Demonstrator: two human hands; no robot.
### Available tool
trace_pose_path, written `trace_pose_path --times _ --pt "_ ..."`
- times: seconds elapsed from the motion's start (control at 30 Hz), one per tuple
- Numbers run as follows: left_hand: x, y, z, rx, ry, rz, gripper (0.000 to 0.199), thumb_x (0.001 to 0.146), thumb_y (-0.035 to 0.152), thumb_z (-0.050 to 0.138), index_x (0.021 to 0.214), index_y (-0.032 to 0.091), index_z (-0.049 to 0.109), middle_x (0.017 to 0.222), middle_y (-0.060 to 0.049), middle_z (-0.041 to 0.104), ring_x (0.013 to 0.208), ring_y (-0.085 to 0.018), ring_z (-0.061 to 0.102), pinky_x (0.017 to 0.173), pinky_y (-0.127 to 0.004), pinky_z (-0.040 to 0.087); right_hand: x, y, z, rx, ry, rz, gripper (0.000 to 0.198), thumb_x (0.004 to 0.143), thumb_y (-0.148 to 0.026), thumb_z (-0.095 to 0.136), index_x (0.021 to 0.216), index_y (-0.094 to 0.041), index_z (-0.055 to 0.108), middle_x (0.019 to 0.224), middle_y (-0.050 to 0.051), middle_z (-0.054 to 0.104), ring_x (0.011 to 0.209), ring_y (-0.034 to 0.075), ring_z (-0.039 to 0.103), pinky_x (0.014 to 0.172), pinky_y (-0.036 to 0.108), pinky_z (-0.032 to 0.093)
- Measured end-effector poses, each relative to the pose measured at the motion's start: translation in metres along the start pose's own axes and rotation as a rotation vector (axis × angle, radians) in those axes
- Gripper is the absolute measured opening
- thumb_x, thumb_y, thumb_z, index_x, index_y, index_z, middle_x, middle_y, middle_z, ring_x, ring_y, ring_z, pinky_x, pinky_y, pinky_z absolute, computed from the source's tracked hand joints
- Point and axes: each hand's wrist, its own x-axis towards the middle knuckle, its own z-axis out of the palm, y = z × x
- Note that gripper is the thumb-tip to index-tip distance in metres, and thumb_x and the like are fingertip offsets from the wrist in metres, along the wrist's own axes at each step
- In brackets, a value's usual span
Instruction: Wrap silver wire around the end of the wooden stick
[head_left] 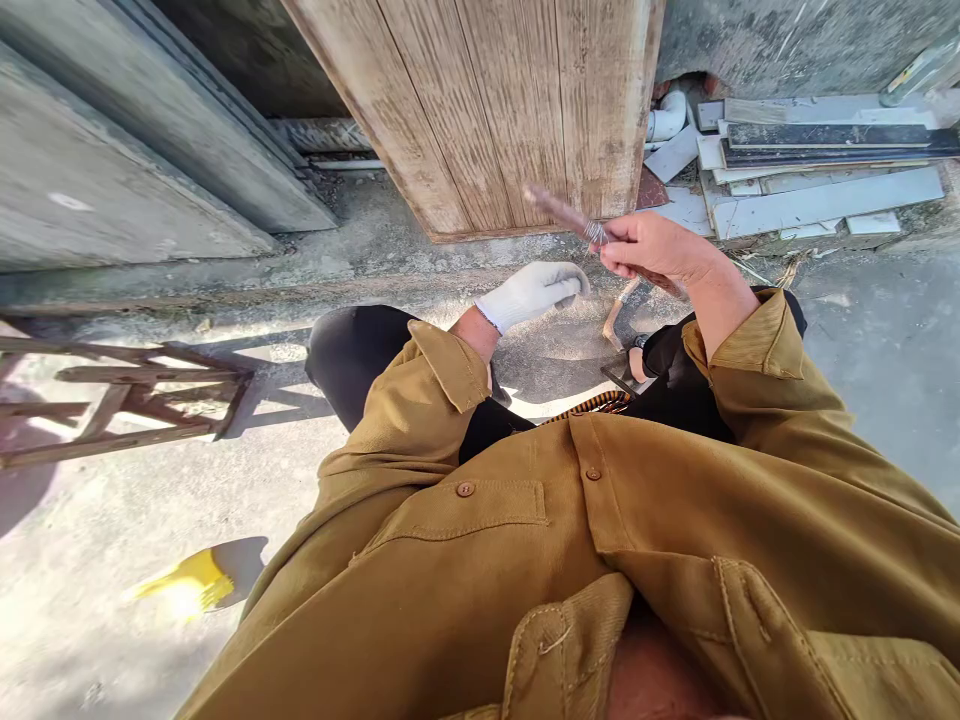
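Observation:
My right hand (649,248), bare, is closed around a brown wooden stick (559,208). Silvery wire (596,233) is wound in several turns about the stick, just beside my fingers. The stick's far end points up and to the left, in front of the wooden panel. To the left of it, my left hand (534,296) wears a white knit glove, its fingers curled and pressed together a little below the wire. Whatever those fingers pinch is too small or hidden to make out. Beneath my hands, a bent light-brown piece (616,318) shows near my foot.
A weathered plank panel (495,110) leans ahead of me. Stacked boards and tile strips (825,190) lie right of it, near a white pipe elbow (667,118). At left are a wooden frame (142,390), grey slabs (120,150) and a yellow object (191,582).

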Motion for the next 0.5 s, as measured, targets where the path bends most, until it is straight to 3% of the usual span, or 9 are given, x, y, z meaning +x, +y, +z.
trace_pose_path --times 0.1,0.2,0.33,0.5 --pt "0.002 -0.003 0.009 0.046 -0.091 0.014 0.030 0.101 0.031 0.051 0.108 0.017 0.077 0.084 -0.002 0.073 0.073 -0.014 0.063 0.075 -0.026 0.052 0.009 0.005 0.003 -0.124 0.184 0.098 0.017 0.109 -0.032 0.061 0.107 -0.018 0.069 0.094 0.008 0.072 0.086 0.021 0.065 0.080 0.031 0.050" --pt "0.001 -0.002 0.009 0.202 -0.142 0.057 0.035 0.102 0.036 0.050 0.113 0.019 0.079 0.094 0.000 0.078 0.085 -0.016 0.066 0.084 -0.026 0.052 0.019 0.014 0.008 -0.452 0.224 0.175 0.024 0.109 -0.023 0.055 0.121 -0.011 0.073 0.113 0.017 0.075 0.105 0.029 0.069 0.090 0.036 0.050" --pt "-0.001 0.002 0.001 0.386 -0.143 0.060 0.039 0.101 0.037 0.050 0.112 0.021 0.083 0.099 -0.002 0.081 0.088 -0.019 0.069 0.084 -0.028 0.049 0.022 0.021 0.007 -0.779 0.065 0.277 0.035 0.108 -0.020 0.052 0.129 -0.004 0.075 0.127 0.027 0.074 0.116 0.038 0.070 0.092 0.040 0.049" --pt "-0.005 0.006 -0.002 0.453 -0.114 0.051 0.039 0.104 0.038 0.049 0.113 0.022 0.084 0.102 -0.004 0.082 0.090 -0.020 0.072 0.082 -0.029 0.049 0.020 0.020 0.012 -0.943 -0.244 0.305 0.032 0.103 -0.020 0.061 0.123 -0.003 0.081 0.119 0.029 0.078 0.104 0.037 0.073 0.081 0.041 0.049"
